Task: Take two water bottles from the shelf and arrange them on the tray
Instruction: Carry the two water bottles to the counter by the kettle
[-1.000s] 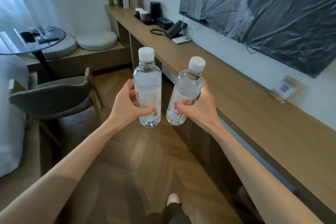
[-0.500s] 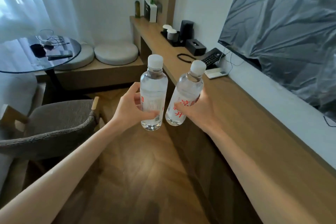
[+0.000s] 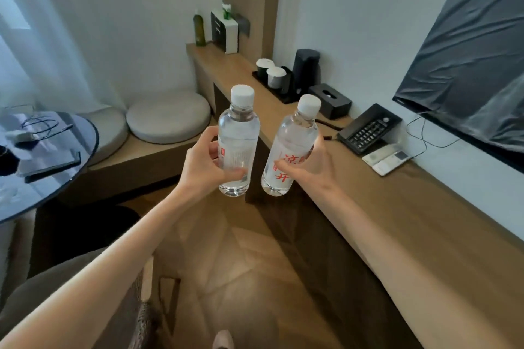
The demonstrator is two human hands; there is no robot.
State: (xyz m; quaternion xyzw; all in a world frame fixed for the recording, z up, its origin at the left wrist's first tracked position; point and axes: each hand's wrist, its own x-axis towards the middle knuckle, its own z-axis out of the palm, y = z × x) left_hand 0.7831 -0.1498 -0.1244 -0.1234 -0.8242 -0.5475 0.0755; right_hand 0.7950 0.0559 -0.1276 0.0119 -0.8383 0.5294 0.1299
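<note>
I hold two clear water bottles with white caps out in front of me, above the wooden floor. My left hand (image 3: 202, 167) grips the left bottle (image 3: 238, 133), which stands upright. My right hand (image 3: 312, 170) grips the right bottle (image 3: 295, 136), which carries red characters and leans slightly to the right. Beyond them, on the long wooden counter (image 3: 397, 207), lies a black tray (image 3: 285, 98) with two white-topped cups (image 3: 270, 73) and a dark kettle (image 3: 304, 71). The bottles' bases hang short of the counter's edge.
A black tissue box (image 3: 330, 100), a desk phone (image 3: 368, 129) and a white pad (image 3: 387, 157) sit on the counter. A covered screen (image 3: 467, 65) hangs on the wall. A round glass table (image 3: 42, 156) stands left, with cushions (image 3: 167, 116) on a low bench and a chair (image 3: 85, 306).
My view has moved forward along the counter, so the tray, kettle and phone appear much closer. Both hands keep the bottles at the same height and spacing.
</note>
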